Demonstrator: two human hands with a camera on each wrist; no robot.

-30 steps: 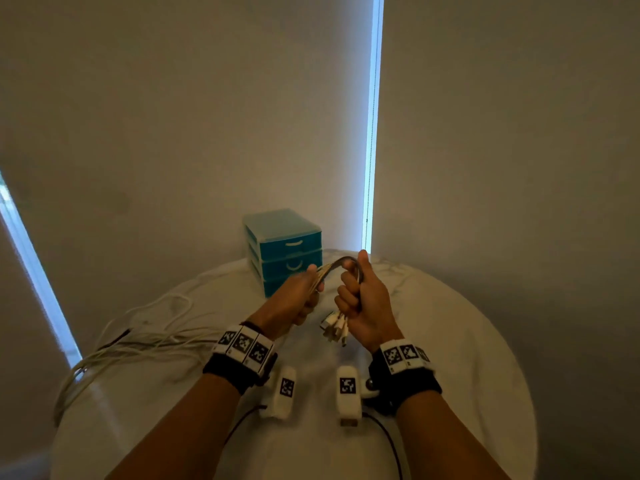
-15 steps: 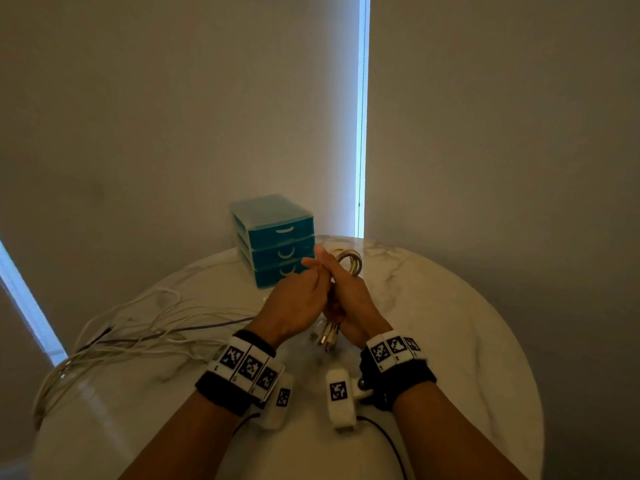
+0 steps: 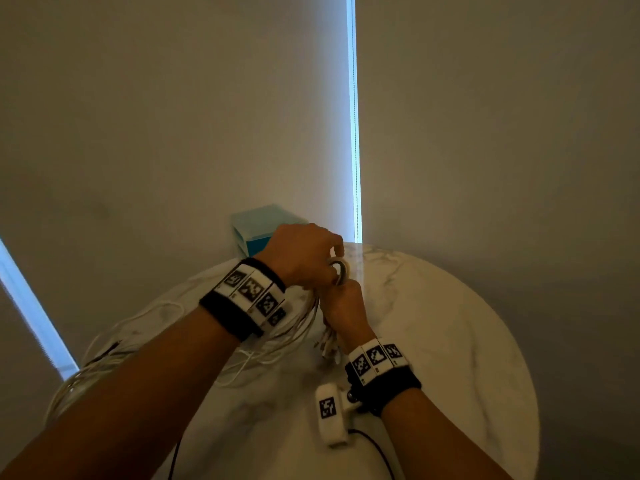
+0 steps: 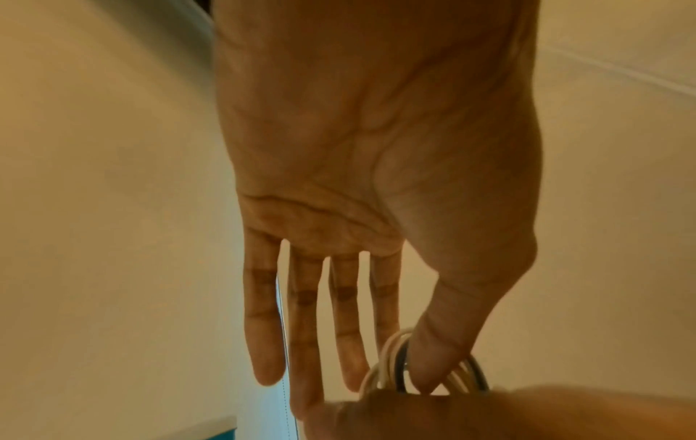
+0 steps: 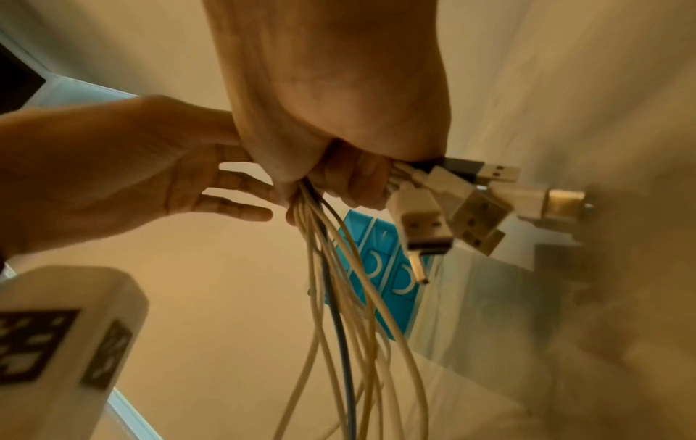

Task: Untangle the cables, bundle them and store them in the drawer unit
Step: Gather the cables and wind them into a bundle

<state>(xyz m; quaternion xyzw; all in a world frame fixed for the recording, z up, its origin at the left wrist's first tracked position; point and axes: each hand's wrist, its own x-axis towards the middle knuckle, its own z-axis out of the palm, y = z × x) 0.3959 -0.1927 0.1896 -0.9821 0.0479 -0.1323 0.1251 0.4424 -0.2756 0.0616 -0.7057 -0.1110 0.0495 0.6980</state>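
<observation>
My right hand [image 3: 341, 303] grips a bundle of white cables and one dark cable [image 5: 339, 297] in its fist above the table. The bundle bends into a small loop [image 3: 341, 268] over that fist. Several USB plugs [image 5: 425, 226] stick out below the right fingers [image 5: 350, 181]. My left hand [image 3: 322, 258] reaches over the loop. Its fingers [image 4: 305, 327] are straight and its thumb passes through the cable loop [image 4: 391, 369]. Behind the left hand, the teal drawer unit [image 3: 258, 223] stands at the back of the table, drawers shut, mostly hidden.
The free cable lengths [image 3: 104, 362] trail left across the round marble table [image 3: 450, 341] and over its left edge. A white camera module [image 3: 330, 414] hangs under my right wrist. Walls close in behind, with a bright window slit [image 3: 355, 133].
My left hand has let go of its fist grip beside the right hand, risen over the loop and straightened its fingers. The loop is bent tighter. The right hand keeps its grip.
</observation>
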